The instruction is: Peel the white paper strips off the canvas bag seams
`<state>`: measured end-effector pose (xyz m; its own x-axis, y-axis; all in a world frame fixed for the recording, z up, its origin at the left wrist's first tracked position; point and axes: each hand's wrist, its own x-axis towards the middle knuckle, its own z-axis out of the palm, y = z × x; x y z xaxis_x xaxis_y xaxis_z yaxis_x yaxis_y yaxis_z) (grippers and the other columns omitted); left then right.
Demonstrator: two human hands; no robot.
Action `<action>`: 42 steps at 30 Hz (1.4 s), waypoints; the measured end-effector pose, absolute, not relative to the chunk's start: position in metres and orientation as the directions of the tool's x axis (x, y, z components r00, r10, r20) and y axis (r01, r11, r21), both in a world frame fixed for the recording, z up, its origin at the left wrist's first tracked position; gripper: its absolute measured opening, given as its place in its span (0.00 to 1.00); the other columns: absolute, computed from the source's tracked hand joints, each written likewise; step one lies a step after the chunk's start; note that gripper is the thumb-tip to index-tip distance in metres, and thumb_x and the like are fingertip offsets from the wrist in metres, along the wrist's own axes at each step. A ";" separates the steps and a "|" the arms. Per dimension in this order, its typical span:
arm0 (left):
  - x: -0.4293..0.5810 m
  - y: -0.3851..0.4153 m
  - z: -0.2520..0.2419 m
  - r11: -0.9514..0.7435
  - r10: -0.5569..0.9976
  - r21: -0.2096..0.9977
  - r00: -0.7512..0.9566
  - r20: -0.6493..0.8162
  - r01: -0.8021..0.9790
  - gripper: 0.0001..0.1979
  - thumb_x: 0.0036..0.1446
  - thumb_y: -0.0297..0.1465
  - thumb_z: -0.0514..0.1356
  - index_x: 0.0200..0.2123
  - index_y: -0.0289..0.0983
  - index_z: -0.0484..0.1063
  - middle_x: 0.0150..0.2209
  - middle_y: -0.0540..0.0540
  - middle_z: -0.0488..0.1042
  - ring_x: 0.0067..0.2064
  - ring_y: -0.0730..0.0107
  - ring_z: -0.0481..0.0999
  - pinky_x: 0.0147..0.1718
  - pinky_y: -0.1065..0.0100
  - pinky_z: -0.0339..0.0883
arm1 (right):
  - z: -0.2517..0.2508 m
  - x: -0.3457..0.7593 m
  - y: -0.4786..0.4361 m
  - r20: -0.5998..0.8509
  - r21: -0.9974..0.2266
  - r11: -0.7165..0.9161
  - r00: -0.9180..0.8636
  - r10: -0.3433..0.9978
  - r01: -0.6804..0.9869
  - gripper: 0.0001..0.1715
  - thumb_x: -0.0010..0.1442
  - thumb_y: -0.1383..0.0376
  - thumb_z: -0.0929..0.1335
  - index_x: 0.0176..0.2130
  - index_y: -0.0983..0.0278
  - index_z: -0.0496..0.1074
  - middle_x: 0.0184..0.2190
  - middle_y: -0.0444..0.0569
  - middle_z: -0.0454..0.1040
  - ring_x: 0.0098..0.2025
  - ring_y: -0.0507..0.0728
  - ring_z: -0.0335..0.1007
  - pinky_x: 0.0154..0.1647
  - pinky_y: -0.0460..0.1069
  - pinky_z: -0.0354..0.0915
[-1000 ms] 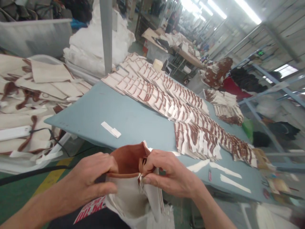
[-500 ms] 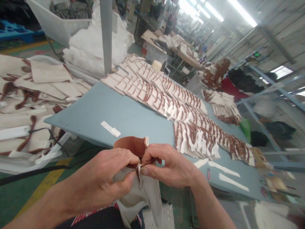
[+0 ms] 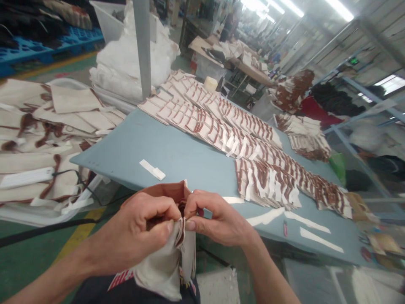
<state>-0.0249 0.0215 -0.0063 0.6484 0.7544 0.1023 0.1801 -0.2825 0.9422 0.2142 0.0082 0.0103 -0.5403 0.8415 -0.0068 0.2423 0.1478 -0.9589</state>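
Pinching bag [image 3: 160, 269] beside blurred lettering [image 3: 121, 279]

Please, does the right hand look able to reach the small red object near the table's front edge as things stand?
Probably yes, if it lets go first: the right hand pinches the cream fabric piece. The small red object lies uncovered on the blue table, white strips beside it.

blue-green table [image 3: 120, 147], clock from its middle; cream-and-brown pieces [image 3: 202, 122], 10 to 3; white strip [image 3: 148, 167], 9; loose strips [image 3: 321, 240], red tool [image 3: 285, 228], 4
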 end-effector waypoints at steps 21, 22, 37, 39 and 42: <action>-0.037 0.011 -0.020 0.038 0.774 0.997 0.630 -0.071 0.066 0.13 0.63 0.34 0.58 0.28 0.38 0.78 0.25 0.53 0.72 0.26 0.74 0.67 0.24 0.75 0.58 | 0.012 0.197 0.002 -0.012 -0.949 0.143 -0.487 0.873 0.280 0.18 0.67 0.52 0.78 0.35 0.61 0.76 0.33 0.42 0.80 0.34 0.52 0.71 0.37 0.47 0.65; -0.037 0.011 -0.020 0.034 0.772 0.997 0.632 -0.066 0.062 0.13 0.63 0.34 0.58 0.29 0.38 0.78 0.25 0.53 0.72 0.26 0.74 0.67 0.24 0.75 0.58 | 0.012 0.196 0.002 -0.005 -0.950 0.147 -0.481 0.877 0.277 0.14 0.66 0.56 0.78 0.35 0.61 0.76 0.33 0.42 0.80 0.34 0.52 0.71 0.37 0.47 0.65; -0.041 0.024 -0.005 -0.396 0.724 0.912 0.649 0.235 0.111 0.13 0.62 0.24 0.56 0.32 0.41 0.79 0.23 0.57 0.74 0.24 0.76 0.70 0.25 0.74 0.60 | 0.008 0.184 -0.004 0.076 -0.902 0.224 -0.375 0.924 0.368 0.10 0.59 0.63 0.75 0.30 0.59 0.71 0.27 0.40 0.77 0.30 0.52 0.69 0.37 0.48 0.64; -0.041 0.024 -0.002 -0.430 0.728 0.890 0.641 0.243 0.152 0.11 0.62 0.24 0.58 0.30 0.41 0.78 0.24 0.58 0.75 0.24 0.76 0.69 0.27 0.74 0.61 | 0.007 0.185 -0.004 0.070 -0.914 0.216 -0.391 0.918 0.343 0.10 0.60 0.63 0.75 0.30 0.59 0.72 0.27 0.41 0.77 0.30 0.52 0.69 0.37 0.47 0.65; -0.040 0.026 0.000 -0.486 0.710 0.849 0.660 0.245 0.206 0.11 0.62 0.22 0.58 0.28 0.40 0.74 0.24 0.58 0.75 0.24 0.78 0.68 0.27 0.74 0.60 | 0.005 0.185 -0.004 0.051 -0.928 0.192 -0.404 0.913 0.318 0.09 0.61 0.63 0.74 0.30 0.59 0.73 0.28 0.41 0.77 0.30 0.52 0.69 0.37 0.47 0.65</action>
<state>-0.0401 0.0256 0.0003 0.6605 0.7096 0.2453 0.2063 -0.4857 0.8494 0.1848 -0.0042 0.0048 -0.4040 0.9133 0.0507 0.3184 0.1924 -0.9282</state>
